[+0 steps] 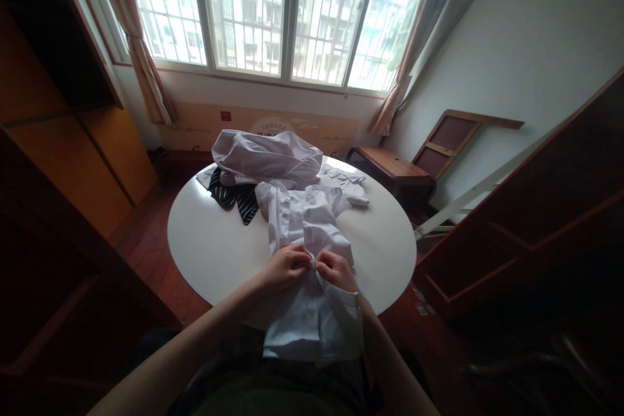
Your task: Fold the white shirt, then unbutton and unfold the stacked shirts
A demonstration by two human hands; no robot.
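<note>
Left hand: the left hand [286, 265] rests on the white shirt [305, 234], fingers curled inward and pinching the cloth at the shirt's front edge, fingertips meeting those of the other hand.
Right hand: the right hand [336, 270] sits just beside the left, knuckles up, its fingertips also closed on a small fold of the same cloth; what exactly lies between the fingertips is too small to tell.
Shirt relative to hands: the shirt lies directly under both hands, its length running away from them toward the window, its collar end beyond the fingertips and its lower part hanging off the near edge of the surface [209, 253] below the wrists, over the person's lap.
Arm pose: both forearms come up from the bottom of the view and converge at the middle; the left forearm is bare, and part of the shirt drapes over the right wrist.
Beyond the hands: a crumpled pile of pale clothing [268, 156] sits past the shirt's far end, touching it.
Beyond and to the left: a dark striped garment [238, 198] lies partly under that pile, well apart from the hands.
Right of the hands: the round surface shows bare white, and further off stands a low wooden bench [390, 169].
</note>
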